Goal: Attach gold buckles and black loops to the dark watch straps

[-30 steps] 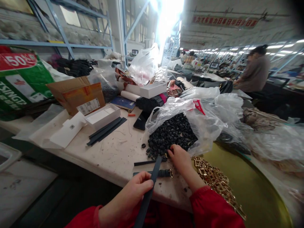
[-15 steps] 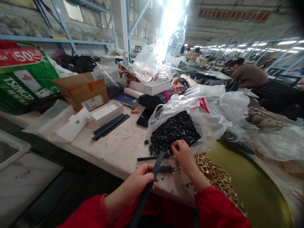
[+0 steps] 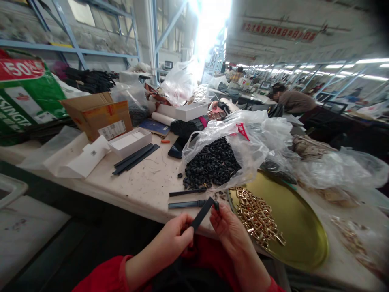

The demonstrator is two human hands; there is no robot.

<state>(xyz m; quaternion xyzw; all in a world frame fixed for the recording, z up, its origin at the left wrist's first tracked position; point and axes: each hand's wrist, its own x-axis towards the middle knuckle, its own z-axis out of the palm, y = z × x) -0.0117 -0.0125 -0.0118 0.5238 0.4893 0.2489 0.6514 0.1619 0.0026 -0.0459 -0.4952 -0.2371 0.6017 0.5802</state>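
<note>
My left hand (image 3: 178, 235) is closed around a dark strap (image 3: 202, 215), which slants up and to the right. At the strap's upper end, my right hand (image 3: 226, 227) pinches a small black loop (image 3: 216, 205); whether the strap's tip is inside it I cannot tell. Just beyond lie a strap (image 3: 182, 205) and a shorter dark strip (image 3: 185, 193) on the table. Many similar black loops (image 3: 211, 162) spill from an open clear plastic bag (image 3: 251, 150). Right of my right hand, gold metal buckles (image 3: 257, 215) are heaped on a gold tray (image 3: 304, 227).
Dark strips (image 3: 136, 159) lie beside a white box (image 3: 130, 142) on the left of the table (image 3: 146, 194). Behind stand a cardboard box (image 3: 103, 115) and a green bag (image 3: 30, 93). A black phone (image 3: 176, 149) lies mid-table. A co-worker (image 3: 293, 100) bends over at the far right.
My right hand has come from the edge of the loop pile to the strap's end, now with a black loop in its fingers. The view has turned right, showing more of the tray.
</note>
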